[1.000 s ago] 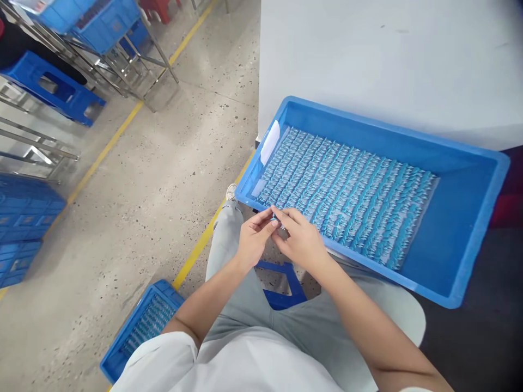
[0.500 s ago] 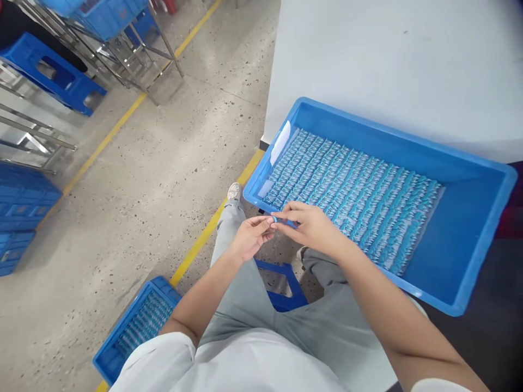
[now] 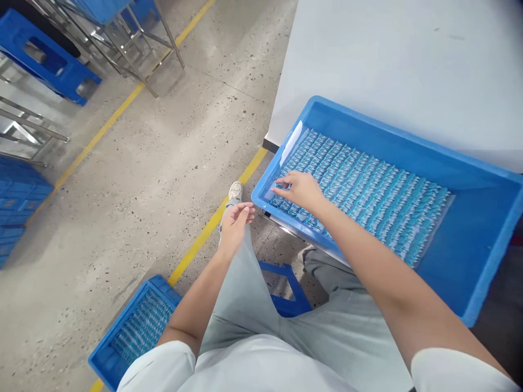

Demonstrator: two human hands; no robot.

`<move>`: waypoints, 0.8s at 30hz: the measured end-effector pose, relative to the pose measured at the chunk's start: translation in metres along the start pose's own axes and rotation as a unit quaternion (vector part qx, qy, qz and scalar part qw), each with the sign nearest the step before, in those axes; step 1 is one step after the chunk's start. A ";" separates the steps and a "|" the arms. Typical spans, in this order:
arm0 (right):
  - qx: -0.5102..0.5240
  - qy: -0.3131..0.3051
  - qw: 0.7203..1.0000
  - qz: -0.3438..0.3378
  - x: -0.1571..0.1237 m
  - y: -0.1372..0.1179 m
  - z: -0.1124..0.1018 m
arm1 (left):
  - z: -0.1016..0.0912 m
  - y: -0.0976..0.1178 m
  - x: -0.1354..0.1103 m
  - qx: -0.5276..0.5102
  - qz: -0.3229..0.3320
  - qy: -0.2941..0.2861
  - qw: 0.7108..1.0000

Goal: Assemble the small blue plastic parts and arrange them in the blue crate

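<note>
My right hand (image 3: pixel 301 190) is over the near left corner of a large blue plastic tray (image 3: pixel 486 256). Its thumb and forefinger are drawn into a pinch; whatever lies between the tips is too small to make out. Beneath and beside it, rows of small blue parts (image 3: pixel 368 190) stand on a pale sheet inside the tray. My left hand (image 3: pixel 237 224) hovers just outside the tray's left corner, above my knee. Its thumb presses toward the closed fingers, and any thing in them is hidden.
The tray rests by a white table surface (image 3: pixel 388 65) and juts over my lap. A smaller blue crate (image 3: pixel 102 354) with similar parts stands on the floor at lower left. A blue stool (image 3: pixel 292 305) shows between my legs; stacked crates (image 3: pixel 20 196) stand far left.
My hands have parted from a shared hold on a small blue part. The right hand moved up over the tray's rows; the left drew back to the left. The view shifted slightly.
</note>
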State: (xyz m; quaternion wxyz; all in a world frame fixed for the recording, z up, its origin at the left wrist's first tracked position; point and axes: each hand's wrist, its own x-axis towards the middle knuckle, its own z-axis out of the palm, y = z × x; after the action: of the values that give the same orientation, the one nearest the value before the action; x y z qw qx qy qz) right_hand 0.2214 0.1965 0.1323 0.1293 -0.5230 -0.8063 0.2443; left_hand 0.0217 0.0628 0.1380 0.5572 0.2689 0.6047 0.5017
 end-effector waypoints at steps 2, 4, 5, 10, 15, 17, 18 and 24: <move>-0.088 -0.023 0.994 0.052 0.013 0.005 0.016 | -0.016 -0.011 0.000 0.030 0.018 0.042 0.998; -0.144 -0.051 0.985 0.079 0.021 0.008 0.030 | -0.029 -0.023 0.000 0.056 0.024 0.072 0.996; -0.160 -0.060 0.981 0.088 0.024 0.009 0.035 | -0.034 -0.028 -0.001 0.068 0.024 0.081 0.994; -0.162 -0.070 0.978 0.111 0.028 0.015 0.050 | -0.043 -0.044 -0.002 0.120 0.015 0.085 0.989; -0.167 -0.073 0.977 0.114 0.031 0.021 0.057 | -0.039 -0.044 -0.002 0.160 0.033 0.066 0.984; -0.169 -0.083 0.975 0.116 0.032 0.022 0.059 | -0.037 -0.043 -0.002 0.176 0.045 0.064 0.981; -0.168 -0.088 0.975 0.115 0.033 0.021 0.059 | -0.035 -0.042 -0.002 0.181 0.051 0.063 0.980; 0.002 -0.022 0.988 0.152 0.015 0.023 0.034 | -0.013 -0.018 -0.007 0.184 0.139 0.019 0.973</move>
State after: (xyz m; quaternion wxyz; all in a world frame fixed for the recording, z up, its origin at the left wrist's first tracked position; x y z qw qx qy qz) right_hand 0.2169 0.2092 0.0908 0.0739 -0.6334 -0.7200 0.2737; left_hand 0.0152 0.0466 0.1229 0.4116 0.4385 0.6537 0.4593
